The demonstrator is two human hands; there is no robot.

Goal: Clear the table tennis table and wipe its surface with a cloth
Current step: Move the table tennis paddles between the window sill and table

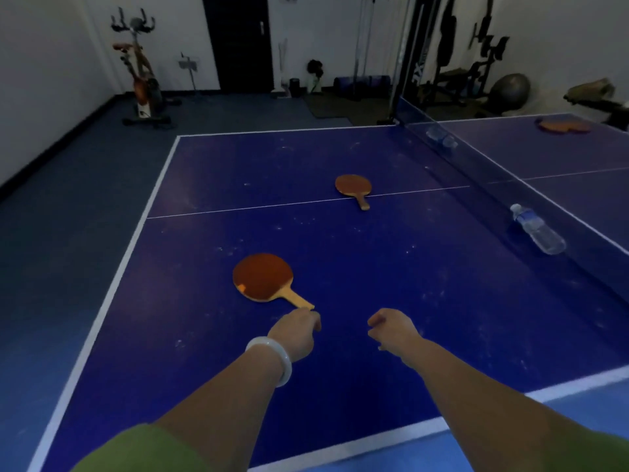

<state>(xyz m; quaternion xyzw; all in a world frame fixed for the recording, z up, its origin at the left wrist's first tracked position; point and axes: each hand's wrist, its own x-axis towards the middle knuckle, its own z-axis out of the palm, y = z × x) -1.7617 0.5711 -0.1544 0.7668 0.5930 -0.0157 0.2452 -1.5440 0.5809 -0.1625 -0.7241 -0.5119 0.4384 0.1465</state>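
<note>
While both bare arms reached out over it, the dusty blue table tennis table with white lines (391, 267) filled most of the view, its dark net (510, 195) running off toward 2 o'clock. A clear plastic water bottle (537, 229) lay on its side just beside the net at 3 o'clock. One orange-faced wooden paddle (263, 277) lay near the middle, another orange wooden paddle (354, 187) sat on the centre line at 12 o'clock, and further orange paddles (565, 126) lay beyond the net at 1 o'clock. The left hand (296, 333), a pale bangle (272, 359) on its wrist, had curled fingers touching the nearest paddle's handle tip; whether they gripped it I could not tell. The right hand (394, 330) hovered apart at 5 o'clock, curled and holding nothing.
</note>
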